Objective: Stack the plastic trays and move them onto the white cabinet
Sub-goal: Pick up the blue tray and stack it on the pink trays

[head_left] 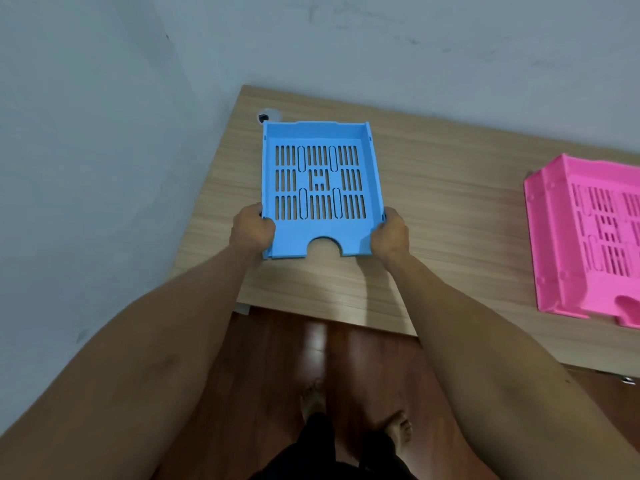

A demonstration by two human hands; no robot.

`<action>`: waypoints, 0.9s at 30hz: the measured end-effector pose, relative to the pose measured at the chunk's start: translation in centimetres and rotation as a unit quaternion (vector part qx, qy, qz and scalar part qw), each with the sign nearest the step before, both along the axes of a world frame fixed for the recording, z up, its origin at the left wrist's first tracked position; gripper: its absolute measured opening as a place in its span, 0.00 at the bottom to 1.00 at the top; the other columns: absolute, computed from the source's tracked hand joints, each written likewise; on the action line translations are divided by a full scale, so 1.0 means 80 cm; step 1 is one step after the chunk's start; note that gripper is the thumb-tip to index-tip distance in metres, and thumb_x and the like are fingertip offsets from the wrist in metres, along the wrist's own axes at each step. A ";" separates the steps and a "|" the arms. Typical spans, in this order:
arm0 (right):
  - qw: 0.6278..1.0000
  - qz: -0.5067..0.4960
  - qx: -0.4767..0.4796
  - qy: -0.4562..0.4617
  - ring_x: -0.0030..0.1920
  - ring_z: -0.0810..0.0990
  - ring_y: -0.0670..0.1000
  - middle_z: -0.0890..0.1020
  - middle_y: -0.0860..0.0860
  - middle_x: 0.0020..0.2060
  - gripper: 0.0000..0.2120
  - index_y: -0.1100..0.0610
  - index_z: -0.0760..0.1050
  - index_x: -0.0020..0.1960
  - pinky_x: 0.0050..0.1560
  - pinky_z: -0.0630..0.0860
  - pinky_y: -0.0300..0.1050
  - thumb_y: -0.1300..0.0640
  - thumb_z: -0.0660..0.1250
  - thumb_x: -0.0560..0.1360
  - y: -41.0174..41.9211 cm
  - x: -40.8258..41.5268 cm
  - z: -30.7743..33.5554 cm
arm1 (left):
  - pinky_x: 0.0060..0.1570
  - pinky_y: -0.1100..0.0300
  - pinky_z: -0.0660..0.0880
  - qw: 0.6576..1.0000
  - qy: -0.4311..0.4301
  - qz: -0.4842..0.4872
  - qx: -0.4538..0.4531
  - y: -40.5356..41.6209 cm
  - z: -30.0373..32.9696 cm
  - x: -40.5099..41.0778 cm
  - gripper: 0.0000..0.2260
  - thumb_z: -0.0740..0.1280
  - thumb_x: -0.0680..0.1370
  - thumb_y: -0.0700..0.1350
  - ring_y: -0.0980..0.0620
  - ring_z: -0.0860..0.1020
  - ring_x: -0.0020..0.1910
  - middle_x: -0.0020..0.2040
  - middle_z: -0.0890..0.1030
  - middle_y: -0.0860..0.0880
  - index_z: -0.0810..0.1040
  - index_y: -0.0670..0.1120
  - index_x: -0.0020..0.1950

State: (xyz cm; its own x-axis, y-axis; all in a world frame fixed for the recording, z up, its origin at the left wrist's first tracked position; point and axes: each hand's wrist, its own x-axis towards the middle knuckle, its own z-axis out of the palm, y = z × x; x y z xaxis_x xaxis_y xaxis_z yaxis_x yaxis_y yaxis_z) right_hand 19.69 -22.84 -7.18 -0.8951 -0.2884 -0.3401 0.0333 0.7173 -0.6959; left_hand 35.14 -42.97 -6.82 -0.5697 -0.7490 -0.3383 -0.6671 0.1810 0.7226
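Note:
A blue slotted plastic tray [320, 157] lies near the left end of a wooden table [450, 188], its notched front edge toward me. My left hand [251, 230] grips its front left corner and my right hand [389, 235] grips its front right corner. A second layer shows under the blue tray's front edge, so it may be two nested trays. Pink trays [588, 237], stacked and slightly offset, sit at the table's right, cut off by the frame edge. No white cabinet is in view.
Grey walls meet in a corner behind and left of the table. A small round cable port [268, 116] sits at the table's back left corner. Reddish wood floor and my bare feet [356, 414] are below the table's front edge.

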 end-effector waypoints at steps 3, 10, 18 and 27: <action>1.000 -0.010 -0.014 0.001 0.47 0.79 0.53 0.80 0.53 0.51 0.19 0.60 0.73 0.67 0.44 0.75 0.45 0.71 0.53 0.82 0.020 -0.004 0.015 | 0.39 0.65 0.72 1.000 0.008 0.002 -0.015 0.020 0.017 -0.011 0.17 0.59 0.81 0.35 0.50 0.78 0.49 0.62 0.84 0.44 0.81 0.42 0.65; 0.997 -0.031 -0.027 0.057 0.48 0.78 0.55 0.78 0.51 0.50 0.20 0.60 0.74 0.67 0.45 0.72 0.43 0.71 0.53 0.80 0.103 -0.036 0.067 | 0.47 0.61 0.71 0.997 0.052 -0.040 -0.050 0.085 0.075 -0.055 0.18 0.59 0.78 0.33 0.46 0.81 0.53 0.60 0.85 0.42 0.83 0.41 0.62; 0.992 -0.068 -0.065 0.086 0.51 0.84 0.56 0.83 0.54 0.56 0.20 0.58 0.74 0.68 0.49 0.83 0.50 0.70 0.55 0.80 0.238 -0.098 0.122 | 0.51 0.50 0.80 0.990 0.082 -0.085 -0.081 0.196 0.124 -0.133 0.16 0.60 0.75 0.35 0.39 0.84 0.52 0.53 0.87 0.41 0.85 0.40 0.56; 0.991 -0.057 -0.050 0.115 0.48 0.78 0.54 0.83 0.60 0.59 0.20 0.63 0.75 0.68 0.43 0.73 0.42 0.71 0.55 0.81 0.442 -0.188 0.151 | 0.42 0.54 0.72 0.986 0.099 -0.088 -0.101 0.394 0.139 -0.222 0.13 0.62 0.76 0.36 0.43 0.81 0.46 0.50 0.86 0.41 0.85 0.39 0.52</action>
